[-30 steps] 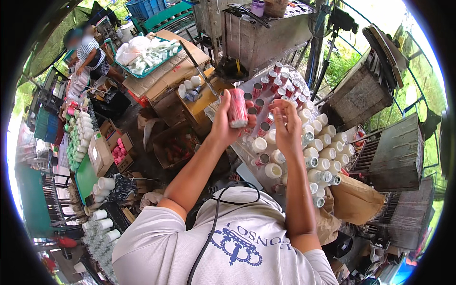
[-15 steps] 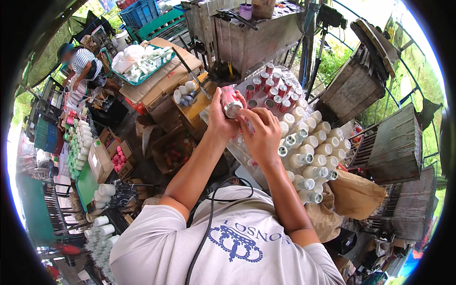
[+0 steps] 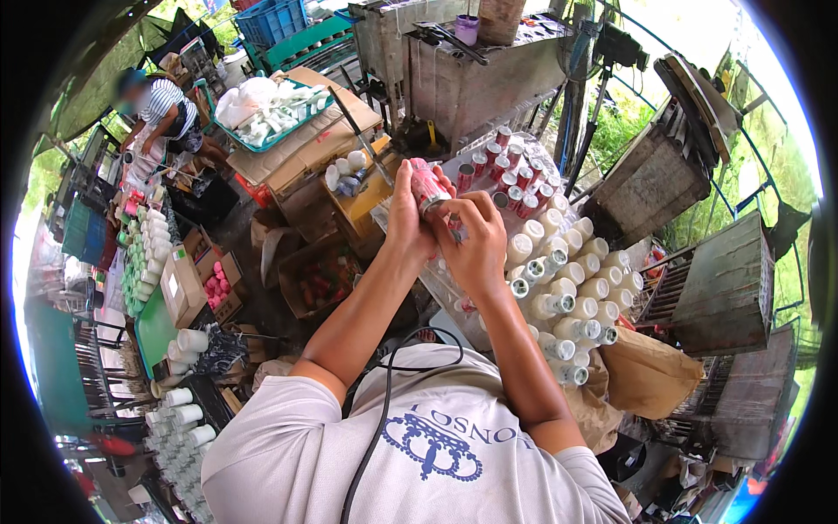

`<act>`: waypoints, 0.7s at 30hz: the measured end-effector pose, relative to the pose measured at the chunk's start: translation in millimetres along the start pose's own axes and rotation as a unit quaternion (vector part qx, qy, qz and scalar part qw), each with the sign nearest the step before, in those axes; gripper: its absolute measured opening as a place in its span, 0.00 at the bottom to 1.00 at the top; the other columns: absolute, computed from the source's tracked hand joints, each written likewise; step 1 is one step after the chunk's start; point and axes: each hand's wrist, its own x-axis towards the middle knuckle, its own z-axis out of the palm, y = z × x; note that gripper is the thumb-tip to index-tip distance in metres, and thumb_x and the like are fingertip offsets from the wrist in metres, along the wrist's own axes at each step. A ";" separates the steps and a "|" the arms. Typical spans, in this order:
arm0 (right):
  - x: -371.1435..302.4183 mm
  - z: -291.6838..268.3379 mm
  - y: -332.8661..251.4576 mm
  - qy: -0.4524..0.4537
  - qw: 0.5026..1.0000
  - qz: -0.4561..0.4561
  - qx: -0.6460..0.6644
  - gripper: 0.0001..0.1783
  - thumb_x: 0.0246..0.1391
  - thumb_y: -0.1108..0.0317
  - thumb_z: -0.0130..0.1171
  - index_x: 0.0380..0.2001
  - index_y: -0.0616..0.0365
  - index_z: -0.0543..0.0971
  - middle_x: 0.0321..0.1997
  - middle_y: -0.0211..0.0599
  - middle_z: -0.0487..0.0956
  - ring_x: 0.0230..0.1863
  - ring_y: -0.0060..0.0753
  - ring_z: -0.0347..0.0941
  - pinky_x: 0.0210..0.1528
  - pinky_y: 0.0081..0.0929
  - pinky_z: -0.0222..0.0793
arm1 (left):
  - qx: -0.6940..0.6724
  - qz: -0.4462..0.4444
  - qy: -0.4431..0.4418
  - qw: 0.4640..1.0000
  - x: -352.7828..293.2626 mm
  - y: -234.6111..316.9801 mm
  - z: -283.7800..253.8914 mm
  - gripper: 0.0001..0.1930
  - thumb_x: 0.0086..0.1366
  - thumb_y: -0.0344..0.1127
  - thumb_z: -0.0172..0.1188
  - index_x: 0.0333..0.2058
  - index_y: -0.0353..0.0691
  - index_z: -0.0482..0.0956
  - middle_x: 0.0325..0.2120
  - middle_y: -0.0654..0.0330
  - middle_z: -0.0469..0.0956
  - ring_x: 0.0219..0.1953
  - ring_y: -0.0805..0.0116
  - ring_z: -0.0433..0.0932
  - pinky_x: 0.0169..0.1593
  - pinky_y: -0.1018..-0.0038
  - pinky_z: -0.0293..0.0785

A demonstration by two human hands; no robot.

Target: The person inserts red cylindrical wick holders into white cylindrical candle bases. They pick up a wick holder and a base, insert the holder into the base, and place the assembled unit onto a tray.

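Observation:
In front of me I hold a pink-and-silver cylinder (image 3: 428, 184), about the size of a drink can, tilted with its silver end toward me. My left hand (image 3: 408, 225) is wrapped round its side. The bent fingers of my right hand (image 3: 477, 237) are closed close to the silver end. Under them shows a small reddish patterned patch, too covered to make out. Just beyond, on the plastic-covered table, stand several red-and-silver cylinders (image 3: 509, 180). Nearer, to the right of my right hand, lie several cream-white candles in clear glasses (image 3: 576, 275), packed close together.
Left of my hands is a yellow bench (image 3: 356, 206) with white cups. A teal tray (image 3: 271, 135) of white pieces sits on cardboard beyond it. A co-worker (image 3: 170, 113) bends over at the far left. Brown paper (image 3: 650, 371) lies at the right, and a metal tank (image 3: 480, 83) stands ahead.
The cylinder has tipped, so its silver end faces me less and more of its pink side shows. My right fingers have curled in more tightly. The view has shifted slightly.

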 end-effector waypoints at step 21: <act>-4.8 -3.5 15.0 -0.050 0.994 -0.092 -0.038 0.18 0.46 0.75 0.76 0.43 0.52 0.84 0.46 0.38 0.81 0.46 0.45 0.81 0.48 0.40 0.77 | 0.071 0.065 0.022 0.995 -7.2 -0.5 -6.2 0.20 0.78 0.57 0.59 0.54 0.49 0.71 0.42 0.60 0.79 0.39 0.65 0.80 0.42 0.64 0.84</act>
